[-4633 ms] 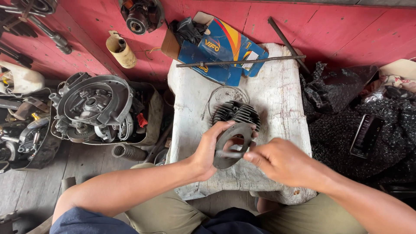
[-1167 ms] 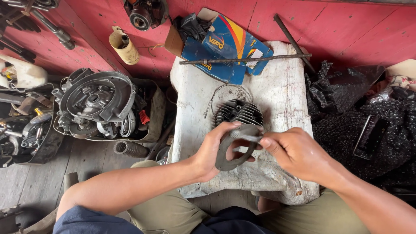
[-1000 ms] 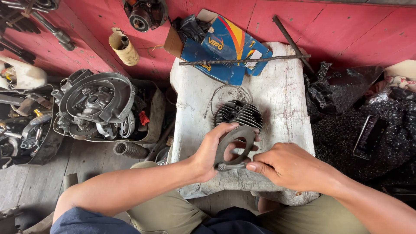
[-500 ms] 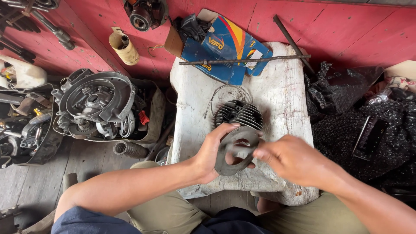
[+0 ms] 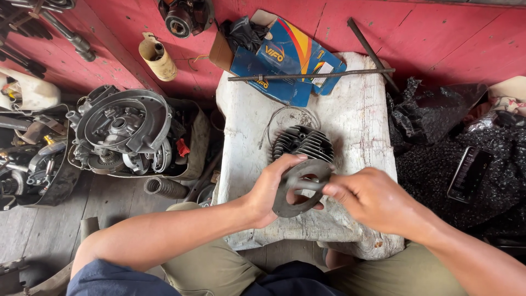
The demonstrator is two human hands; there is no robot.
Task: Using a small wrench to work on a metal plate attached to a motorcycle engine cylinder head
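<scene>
My left hand grips the dark, flat, round gasket-like plate above the white stone block; my right hand pinches its rim. Next, I judge, careful alignment over the finned grey metal cylinder.

Blue box and thin metal rod at far edge of white block. Engine casing in tray left. Phone on black cloth right.

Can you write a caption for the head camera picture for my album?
Two bare hands, left hand and right hand, hold a dark metal ring plate above a finned cylinder.
</scene>
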